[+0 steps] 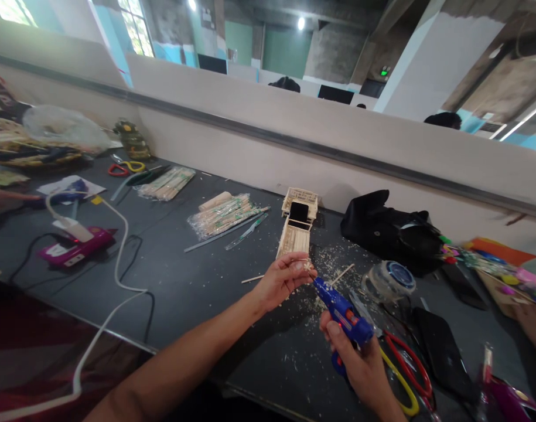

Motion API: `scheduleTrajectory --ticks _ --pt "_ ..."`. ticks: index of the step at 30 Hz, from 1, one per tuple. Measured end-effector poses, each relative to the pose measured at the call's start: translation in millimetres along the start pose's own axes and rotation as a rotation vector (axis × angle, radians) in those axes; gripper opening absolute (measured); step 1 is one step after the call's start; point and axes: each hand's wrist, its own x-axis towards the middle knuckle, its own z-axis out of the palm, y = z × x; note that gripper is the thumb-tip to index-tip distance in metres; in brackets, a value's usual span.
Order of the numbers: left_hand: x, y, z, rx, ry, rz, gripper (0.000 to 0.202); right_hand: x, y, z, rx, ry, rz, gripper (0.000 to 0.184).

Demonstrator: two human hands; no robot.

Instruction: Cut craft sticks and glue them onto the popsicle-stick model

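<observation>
My right hand (354,357) is wrapped around the handle of a blue hot glue gun (342,308), whose nozzle points up and left. In my left hand (280,281) the fingertips pinch a small pale wooden piece (308,265), right at the nozzle tip. Whether the nozzle touches it I cannot tell. Just beyond my left hand stands a model built from wooden sticks (295,239), with a dark panel (299,212) in its upper part. Wood crumbs and a loose stick (342,274) lie around the two hands.
Bagged wooden sticks (226,215) and a craft knife (246,231) lie left of the model. A clear jar (388,281), red-and-yellow scissors (410,366) and a black bag (391,231) are to the right. A white cable (122,246) crosses the left side. Other people's hands show at both edges.
</observation>
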Motion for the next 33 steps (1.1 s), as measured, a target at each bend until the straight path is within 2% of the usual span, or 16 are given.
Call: scheduleTrajectory --ticks 7,12,16,25,33 --pt "-1 2 3.2 0.006 0.012 -0.001 0.036 1 9 5 0.051 0.048 -0.012 0.051" --pt "0 1 3.1 0.016 0.022 -0.007 0.036 0 -5 5 0.052 -0.045 -0.01 0.046" --pt "0 0 1.4 0.024 0.024 -0.005 0.036 -2 -14 6 0.068 0.009 0.032 0.047" --pt "0 0 2.2 0.023 0.023 -0.002 0.033 -4 -20 9 0.051 0.031 0.048 0.047" --pt "-1 0 2.6 0.029 0.022 0.003 0.034 -3 -18 9 0.044 0.045 0.027 0.044"
